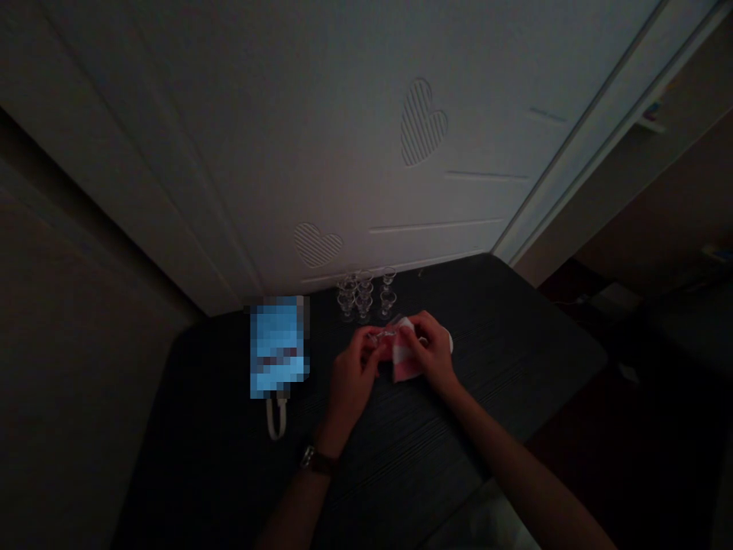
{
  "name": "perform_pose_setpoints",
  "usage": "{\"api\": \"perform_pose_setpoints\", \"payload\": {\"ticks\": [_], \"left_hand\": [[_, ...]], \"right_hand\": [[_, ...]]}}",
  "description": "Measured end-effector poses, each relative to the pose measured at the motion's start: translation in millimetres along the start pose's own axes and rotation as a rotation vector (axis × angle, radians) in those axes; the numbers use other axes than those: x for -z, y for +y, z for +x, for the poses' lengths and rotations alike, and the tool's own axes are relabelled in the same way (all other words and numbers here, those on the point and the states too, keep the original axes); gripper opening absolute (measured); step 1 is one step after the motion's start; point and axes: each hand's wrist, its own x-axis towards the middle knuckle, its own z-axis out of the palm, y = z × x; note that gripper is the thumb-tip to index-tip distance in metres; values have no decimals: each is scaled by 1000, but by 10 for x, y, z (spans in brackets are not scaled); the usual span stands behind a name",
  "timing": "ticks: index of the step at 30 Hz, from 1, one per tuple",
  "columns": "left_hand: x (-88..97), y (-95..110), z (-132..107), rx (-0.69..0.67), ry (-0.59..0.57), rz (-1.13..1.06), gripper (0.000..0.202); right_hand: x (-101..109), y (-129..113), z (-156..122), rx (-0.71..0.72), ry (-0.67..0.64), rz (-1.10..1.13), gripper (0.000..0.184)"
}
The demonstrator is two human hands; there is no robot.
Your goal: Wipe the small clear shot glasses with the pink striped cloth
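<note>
Above the dark table, my two hands are close together at a pink and white cloth (pixel 405 362). My right hand (pixel 434 353) is closed on the cloth, with its thumb pressed against it. My left hand (pixel 353 373) has its fingers curled round a small clear glass (pixel 382 333), which lies partly against the cloth. Dim light and my fingers hide much of that glass. Just beyond my hands, several small stemmed glasses (pixel 364 296) stand in a cluster. A white edge of something shows beside my right hand; I cannot tell what it is.
To the left on the dark table (pixel 229 458) lies a lit, blurred-out screen (pixel 279 344) with a white cable (pixel 277 428) looping from it. A white panel (pixel 355 153) with heart reliefs rises behind the table. The table's right edge drops into a dark area.
</note>
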Motion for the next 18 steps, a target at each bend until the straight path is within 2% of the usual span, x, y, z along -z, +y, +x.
{"api": "perform_pose_setpoints", "payload": {"ticks": [8,18], "left_hand": [[16,-55,-10,53,-7,27,28],[-4,2,-17,7,18,-56,31]], "right_hand": [[3,19,-10,26,-39,32,13],[-4,28,6,-2,-25,30,14]]}}
